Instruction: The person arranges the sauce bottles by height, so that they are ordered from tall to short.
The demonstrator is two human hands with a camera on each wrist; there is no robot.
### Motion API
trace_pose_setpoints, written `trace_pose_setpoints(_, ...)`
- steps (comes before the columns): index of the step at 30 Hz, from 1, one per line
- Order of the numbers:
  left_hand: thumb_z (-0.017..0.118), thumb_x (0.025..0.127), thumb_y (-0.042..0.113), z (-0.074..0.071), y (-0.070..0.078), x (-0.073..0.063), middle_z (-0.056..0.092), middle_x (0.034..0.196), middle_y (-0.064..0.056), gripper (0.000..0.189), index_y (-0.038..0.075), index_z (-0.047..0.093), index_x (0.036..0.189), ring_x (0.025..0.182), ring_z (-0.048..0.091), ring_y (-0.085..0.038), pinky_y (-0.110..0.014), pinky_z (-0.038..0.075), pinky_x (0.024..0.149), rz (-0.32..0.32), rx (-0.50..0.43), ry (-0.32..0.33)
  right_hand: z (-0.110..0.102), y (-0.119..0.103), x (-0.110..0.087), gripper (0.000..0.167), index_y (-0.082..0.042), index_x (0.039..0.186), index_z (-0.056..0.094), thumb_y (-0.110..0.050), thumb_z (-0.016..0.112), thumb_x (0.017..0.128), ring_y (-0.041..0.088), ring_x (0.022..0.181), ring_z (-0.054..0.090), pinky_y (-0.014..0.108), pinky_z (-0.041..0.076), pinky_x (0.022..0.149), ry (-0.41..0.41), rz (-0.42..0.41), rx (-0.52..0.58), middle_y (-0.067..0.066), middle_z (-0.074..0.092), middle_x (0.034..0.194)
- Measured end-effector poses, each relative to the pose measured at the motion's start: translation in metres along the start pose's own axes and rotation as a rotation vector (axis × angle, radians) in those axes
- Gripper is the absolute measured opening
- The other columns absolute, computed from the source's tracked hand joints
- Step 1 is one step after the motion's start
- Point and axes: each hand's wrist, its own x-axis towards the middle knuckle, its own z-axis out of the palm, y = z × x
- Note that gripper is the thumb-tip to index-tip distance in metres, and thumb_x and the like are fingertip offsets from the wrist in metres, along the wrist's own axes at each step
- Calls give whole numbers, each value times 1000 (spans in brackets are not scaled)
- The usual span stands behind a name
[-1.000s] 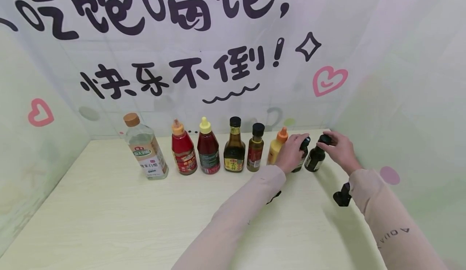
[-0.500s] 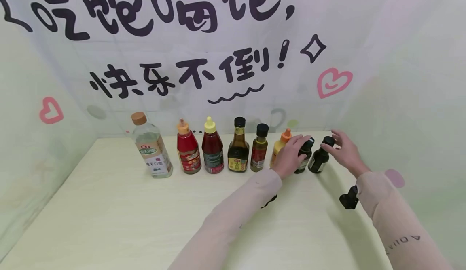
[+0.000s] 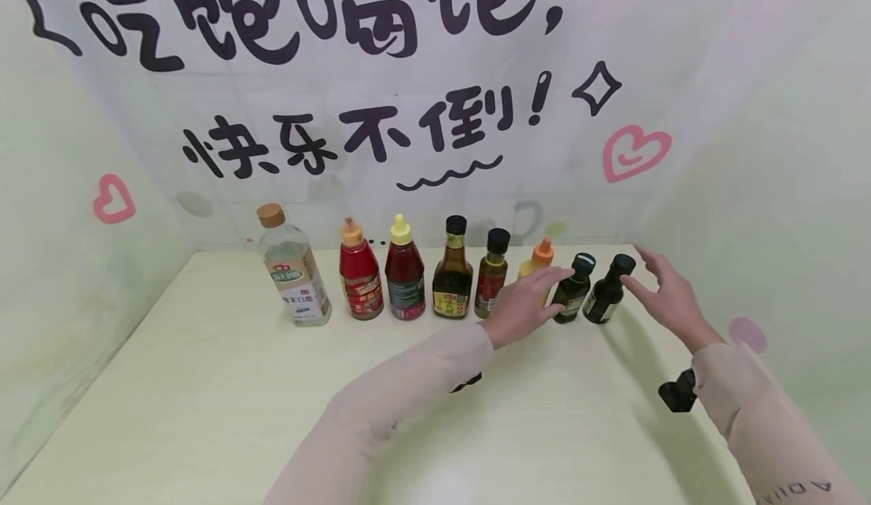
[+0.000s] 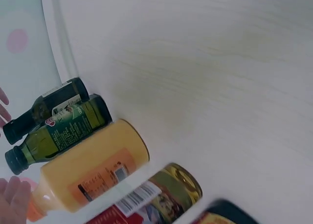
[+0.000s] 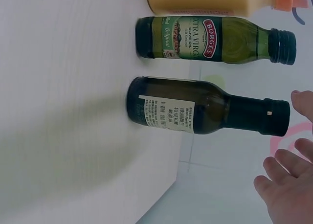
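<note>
In the head view, my left hand (image 3: pixel 520 307) is in front of the yellow squeeze bottle (image 4: pixel 98 168), hiding much of it, with its fingers extended and nothing held. Just right of that bottle stands a small green olive oil bottle (image 5: pixel 210 38) with a dark cap. At the right end of the row is a dark glass bottle (image 5: pixel 171 104) with a black neck and a white label. Beside its cap, my right hand (image 3: pixel 670 302) has spread fingers and a gap from the bottle. Both small bottles stand upright, side by side.
Leftward along the row stand a red-labelled bottle (image 3: pixel 491 274), a soy sauce bottle (image 3: pixel 453 278), two red squeeze bottles, one yellow-capped (image 3: pixel 404 278) and one orange-capped (image 3: pixel 360 278), and a large clear vinegar bottle (image 3: pixel 294 282). A printed backdrop (image 3: pixel 327 195) rises behind the table (image 3: pixel 204 399).
Both hands have come off the caps of the two small bottles. The left hand has moved left and the right hand right. The head view has shifted slightly.
</note>
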Motion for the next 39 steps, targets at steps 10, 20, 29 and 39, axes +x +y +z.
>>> trace_pose_setpoints(10, 59, 85, 33, -40, -23, -28, 46, 129, 2, 55, 20, 38, 134, 97, 55, -10, -15, 42, 52, 24, -5, 3, 4, 3, -12, 67, 3, 139, 17, -25, 53, 89, 51, 118, 23, 61, 21, 91, 29, -92, -93, 33, 26, 133)
trace_pose_setpoints(20, 54, 86, 40, -76, -52, -65, 42, 133, -1, 61, 21, 30, 138, 118, 42, -16, -35, 43, 87, -100, 30, -80, 20, 5, -11, 67, 10, 134, 25, -24, 58, 86, 44, 126, 18, 55, 12, 100, 84, -284, -209, 29, 22, 138)
trace_pose_setpoints(29, 60, 83, 36, -110, -90, -104, 40, 135, -2, 62, 18, 33, 137, 120, 39, -18, -41, 40, 90, -188, 85, 20, 25, 11, -15, 68, 6, 135, 26, -28, 57, 86, 35, 130, 13, 59, 7, 99, 116, -317, -252, 24, 22, 140)
trace_pose_setpoints(39, 63, 82, 30, -136, -121, -144, 39, 135, -7, 64, 14, 33, 136, 122, 36, -25, -46, 35, 94, -261, 158, 107, 23, 20, -25, 68, 5, 135, 28, -29, 58, 84, 29, 132, 11, 59, 3, 99, 110, -306, -297, 25, 24, 139)
